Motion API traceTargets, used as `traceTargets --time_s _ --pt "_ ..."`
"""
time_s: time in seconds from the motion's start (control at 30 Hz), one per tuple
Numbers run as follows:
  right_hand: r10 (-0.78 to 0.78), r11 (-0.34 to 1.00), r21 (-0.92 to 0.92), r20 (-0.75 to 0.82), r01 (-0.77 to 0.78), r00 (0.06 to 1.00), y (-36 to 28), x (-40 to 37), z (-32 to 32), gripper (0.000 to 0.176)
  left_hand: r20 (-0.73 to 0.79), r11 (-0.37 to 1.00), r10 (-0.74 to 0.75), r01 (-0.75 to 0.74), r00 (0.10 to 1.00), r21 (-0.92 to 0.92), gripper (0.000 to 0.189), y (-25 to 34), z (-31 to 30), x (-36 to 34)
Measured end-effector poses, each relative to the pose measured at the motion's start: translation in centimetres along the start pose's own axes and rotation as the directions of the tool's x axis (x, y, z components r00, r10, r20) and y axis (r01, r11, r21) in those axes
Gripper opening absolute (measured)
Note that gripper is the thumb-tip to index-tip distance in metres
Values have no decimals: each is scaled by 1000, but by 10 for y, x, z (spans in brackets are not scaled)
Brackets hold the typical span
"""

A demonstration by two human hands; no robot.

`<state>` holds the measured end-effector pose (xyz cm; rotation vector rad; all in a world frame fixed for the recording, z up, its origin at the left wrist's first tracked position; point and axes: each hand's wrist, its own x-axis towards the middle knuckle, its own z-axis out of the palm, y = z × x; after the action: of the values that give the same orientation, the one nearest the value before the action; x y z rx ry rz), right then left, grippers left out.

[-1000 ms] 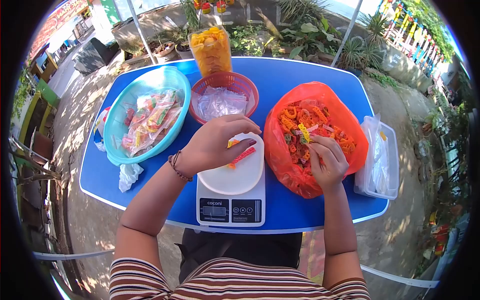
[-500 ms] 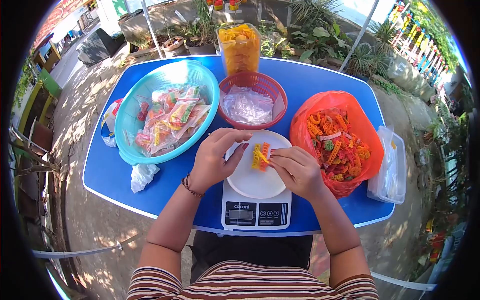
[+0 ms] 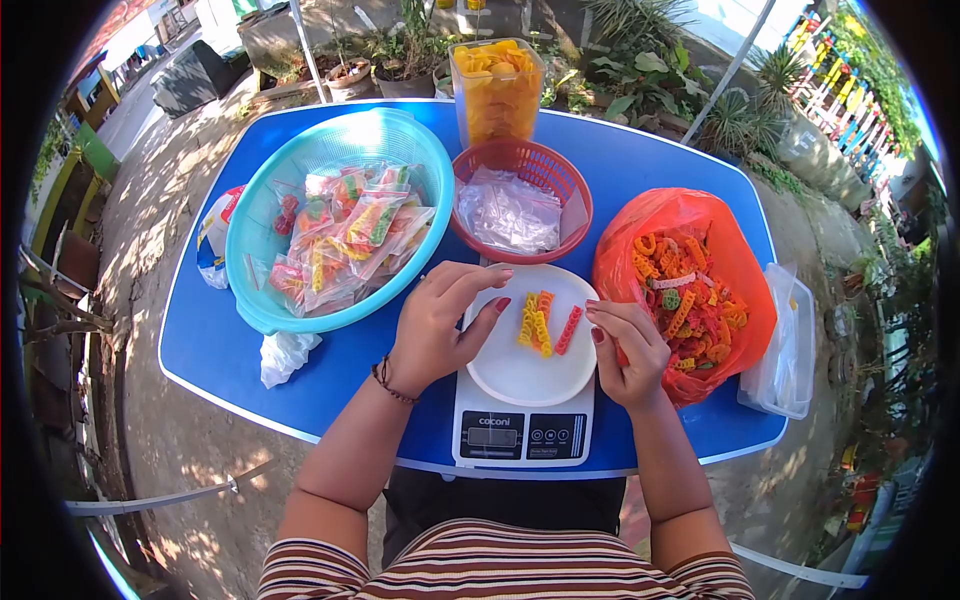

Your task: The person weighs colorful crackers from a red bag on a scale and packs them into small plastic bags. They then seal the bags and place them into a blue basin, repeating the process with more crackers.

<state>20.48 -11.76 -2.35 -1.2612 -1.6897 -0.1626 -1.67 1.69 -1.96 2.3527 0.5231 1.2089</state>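
Note:
A white plate [image 3: 530, 375] rests on a white kitchen scale [image 3: 524, 437]. On it lie yellow pieces [image 3: 541, 332] and an orange piece [image 3: 545, 301] of ladder-shaped snack, with a red snack piece [image 3: 569, 330] slightly apart to their right. My left hand [image 3: 445, 318] hovers at the plate's left rim, thumb and fingers apart, holding nothing. At the right rim my right hand [image 3: 630, 350] has its thumb and forefinger apart with nothing visible between them. Close by it stands an orange-red plastic bag [image 3: 618, 250] of colourful snack pieces.
A turquoise basket [image 3: 262, 190] with filled small bags is on the left. Behind the plate stand a red basket [image 3: 575, 200] of clear bags and a clear container [image 3: 497, 95] of yellow chips. A lidded plastic box [image 3: 785, 345] sits far right; crumpled white plastic [image 3: 285, 357] lies left.
A red piece now lies on the plate, and a yellow piece once between my right fingers lies there too. My right hand has moved right, towards the bag. The view shifted slightly.

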Motion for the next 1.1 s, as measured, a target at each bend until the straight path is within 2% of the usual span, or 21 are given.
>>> traceTargets --time_s 0.17,0.27,0.37,0.4,0.43,0.53,0.63,0.73,0.83,0.93,1.03,1.1 --pt "-45 999 5 48 45 998 -6 0 5 20 40 1000 8 -7 999 -29 36 3 -3 -1" --pt "-90 996 -13 109 92 990 -10 3 11 21 124 997 4 5 992 -74 42 0 -5 -1" --pt "-116 989 -72 197 132 974 -15 14 17 21 155 994 10 7 988 -111 62 -3 -7 -2" --pt "-104 986 -103 212 128 972 -17 24 17 21 217 993 -27 52 976 -109 78 -7 -6 -3" --pt "-91 983 -135 227 124 970 -18 33 18 22 206 992 -28 53 978 -116 80 -9 -6 -4" --pt "22 949 -308 261 62 965 -13 65 29 24 182 987 -37 65 983 -148 84 -12 -2 -5" --pt "112 927 -375 328 21 938 6 81 47 27 179 981 -40 72 983 -178 83 -15 0 -5" --pt "368 905 -404 578 -137 729 9 101 53 32 154 984 -22 49 988 -173 77 -19 1 -7" --pt "489 838 -524 602 -150 631 -3 112 55 38 135 979 -32 58 990 -196 75 -18 -2 -6" --pt "560 814 -509 563 -279 608 -9 113 55 35 140 973 -58 88 989 -215 84 -19 -1 -8" --pt "290 939 -279 336 -200 896 4 98 53 22 136 973 -80 107 987 -205 78 -16 -1 -7" --pt "270 963 -61 160 -263 950 4 98 50 13 108 977 -78 98 991 -190 72 -14 -2 -7"
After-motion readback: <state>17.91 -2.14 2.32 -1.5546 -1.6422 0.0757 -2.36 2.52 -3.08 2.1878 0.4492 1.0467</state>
